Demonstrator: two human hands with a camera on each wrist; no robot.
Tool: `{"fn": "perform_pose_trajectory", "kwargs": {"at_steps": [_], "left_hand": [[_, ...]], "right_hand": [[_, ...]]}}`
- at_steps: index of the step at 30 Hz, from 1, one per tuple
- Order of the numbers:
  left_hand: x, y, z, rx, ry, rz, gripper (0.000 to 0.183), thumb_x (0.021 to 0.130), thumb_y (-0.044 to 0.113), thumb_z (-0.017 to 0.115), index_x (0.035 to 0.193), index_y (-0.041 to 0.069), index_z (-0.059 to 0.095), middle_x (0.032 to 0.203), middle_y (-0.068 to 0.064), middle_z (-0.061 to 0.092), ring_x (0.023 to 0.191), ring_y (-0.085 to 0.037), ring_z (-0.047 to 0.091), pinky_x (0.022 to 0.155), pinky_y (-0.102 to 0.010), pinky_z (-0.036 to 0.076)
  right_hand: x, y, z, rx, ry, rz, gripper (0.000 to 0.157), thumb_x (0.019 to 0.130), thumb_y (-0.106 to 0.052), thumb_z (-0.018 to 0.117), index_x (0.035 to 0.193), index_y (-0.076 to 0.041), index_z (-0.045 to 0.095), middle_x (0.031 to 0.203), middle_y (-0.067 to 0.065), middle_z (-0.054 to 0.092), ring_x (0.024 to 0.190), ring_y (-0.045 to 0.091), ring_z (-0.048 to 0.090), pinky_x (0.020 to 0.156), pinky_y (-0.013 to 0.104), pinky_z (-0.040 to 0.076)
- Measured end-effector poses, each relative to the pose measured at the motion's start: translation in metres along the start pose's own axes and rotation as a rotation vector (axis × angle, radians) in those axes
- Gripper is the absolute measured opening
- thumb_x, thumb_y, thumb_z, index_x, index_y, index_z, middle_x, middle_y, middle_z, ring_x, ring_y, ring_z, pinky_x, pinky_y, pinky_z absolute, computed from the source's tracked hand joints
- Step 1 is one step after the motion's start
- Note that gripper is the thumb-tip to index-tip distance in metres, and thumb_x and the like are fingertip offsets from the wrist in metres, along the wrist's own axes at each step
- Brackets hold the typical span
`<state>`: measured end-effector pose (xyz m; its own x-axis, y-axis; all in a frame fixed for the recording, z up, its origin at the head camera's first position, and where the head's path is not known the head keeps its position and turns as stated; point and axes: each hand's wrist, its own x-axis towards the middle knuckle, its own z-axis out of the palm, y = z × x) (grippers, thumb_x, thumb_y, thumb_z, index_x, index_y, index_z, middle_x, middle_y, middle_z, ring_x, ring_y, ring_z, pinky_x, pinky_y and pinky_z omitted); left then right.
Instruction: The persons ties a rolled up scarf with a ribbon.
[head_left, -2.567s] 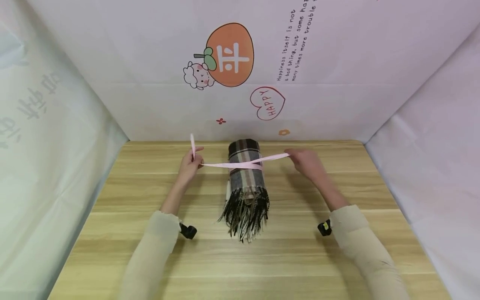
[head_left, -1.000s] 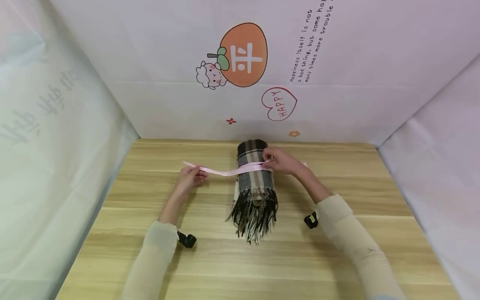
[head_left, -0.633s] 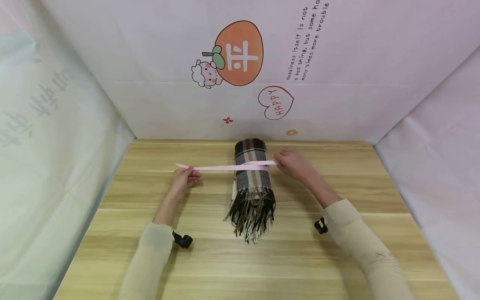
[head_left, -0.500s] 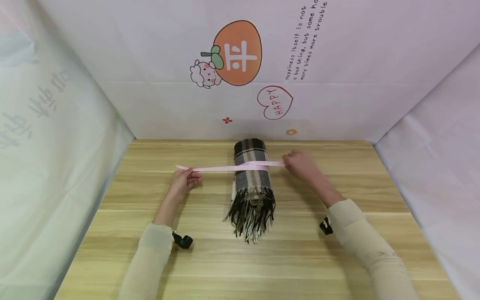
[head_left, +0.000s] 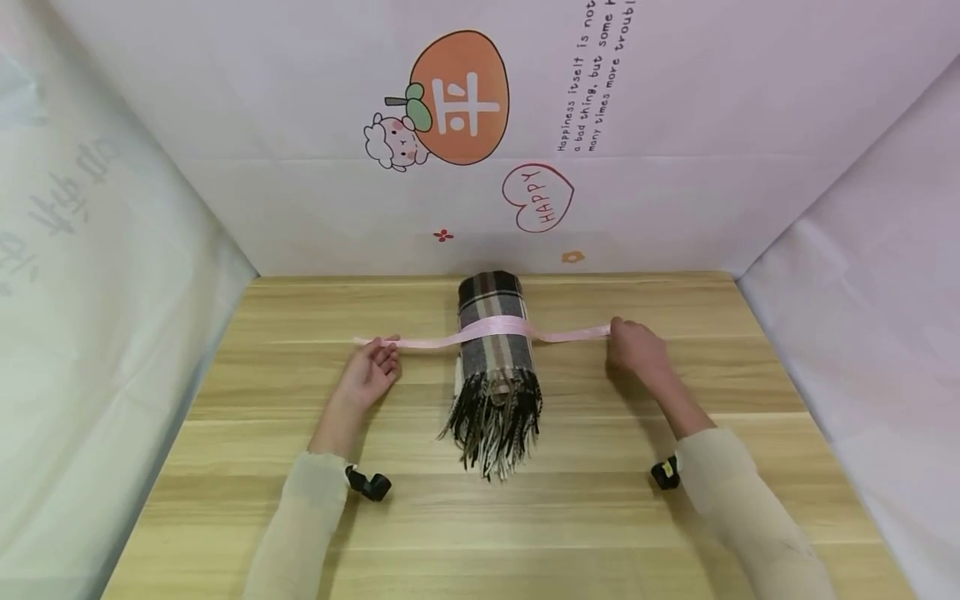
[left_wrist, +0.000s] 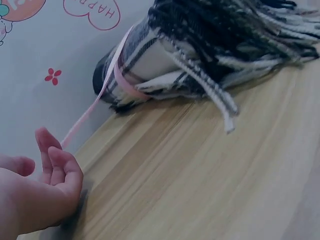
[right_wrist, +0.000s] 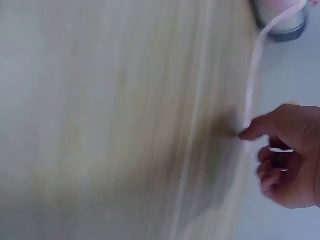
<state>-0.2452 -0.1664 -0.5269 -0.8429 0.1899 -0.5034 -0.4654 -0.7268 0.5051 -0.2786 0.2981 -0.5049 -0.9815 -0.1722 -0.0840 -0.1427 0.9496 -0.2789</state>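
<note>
A rolled plaid scarf (head_left: 491,358) with dark fringe lies on the table, its fringed end toward me. Round its middle runs a pink ribbon (head_left: 495,326), with a tail stretching out to either side. My left hand (head_left: 367,373) holds the left tail at the fingers, palm partly up; a short end pokes out past it. In the left wrist view this ribbon (left_wrist: 82,120) runs from the curled fingers up to the scarf. My right hand (head_left: 641,350) pinches the right tail near its end between thumb and forefinger, seen also in the right wrist view (right_wrist: 292,145).
The wood-grain table (head_left: 450,542) reaches back to a white printed wall sheet (head_left: 315,208), and the scarf's far end lies near it. White sheets (head_left: 97,333) stand at both sides. A small black camera (head_left: 369,483) is strapped to each wrist.
The right hand came in over the scarf, then drew its tail out to the right. The left hand kept its tail on the left; both tails now sag slightly, and the band lies flatter.
</note>
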Motion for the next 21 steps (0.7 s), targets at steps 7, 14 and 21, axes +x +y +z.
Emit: {"fn": "perform_pose_trajectory", "kwargs": {"at_steps": [7,14,21], "left_hand": [[-0.025,-0.015,0.014,-0.177,0.003,-0.037,0.045,0.108,0.014,0.032,0.148,0.020,0.012,0.109,-0.004,0.060,0.080,-0.008,0.055,0.076,-0.017,0.044],[-0.035,-0.049,0.036,-0.006,-0.143,-0.124,0.042,0.108,0.016,0.027,0.146,0.000,0.027,0.105,-0.001,0.053,0.077,-0.006,0.043,0.071,-0.014,0.037],[-0.007,-0.071,0.059,0.015,-0.160,-0.086,0.022,0.108,0.020,0.039,0.102,0.002,0.050,0.090,-0.001,0.050,0.065,-0.004,0.038,0.055,-0.011,0.031]], "right_hand": [[-0.029,-0.046,0.022,0.812,-0.230,-0.003,0.032,0.103,-0.016,0.053,0.120,0.010,0.060,0.103,0.021,0.068,0.086,0.019,0.065,0.079,0.030,0.056],[-0.023,-0.096,0.043,1.835,-0.248,0.274,0.037,0.108,-0.015,0.040,0.140,0.003,0.046,0.126,0.013,0.064,0.108,0.014,0.066,0.103,0.026,0.050],[-0.004,-0.125,0.061,2.046,-0.156,0.340,0.025,0.108,-0.027,0.038,0.106,-0.017,0.062,0.096,-0.005,0.070,0.092,0.007,0.066,0.086,0.021,0.053]]}}
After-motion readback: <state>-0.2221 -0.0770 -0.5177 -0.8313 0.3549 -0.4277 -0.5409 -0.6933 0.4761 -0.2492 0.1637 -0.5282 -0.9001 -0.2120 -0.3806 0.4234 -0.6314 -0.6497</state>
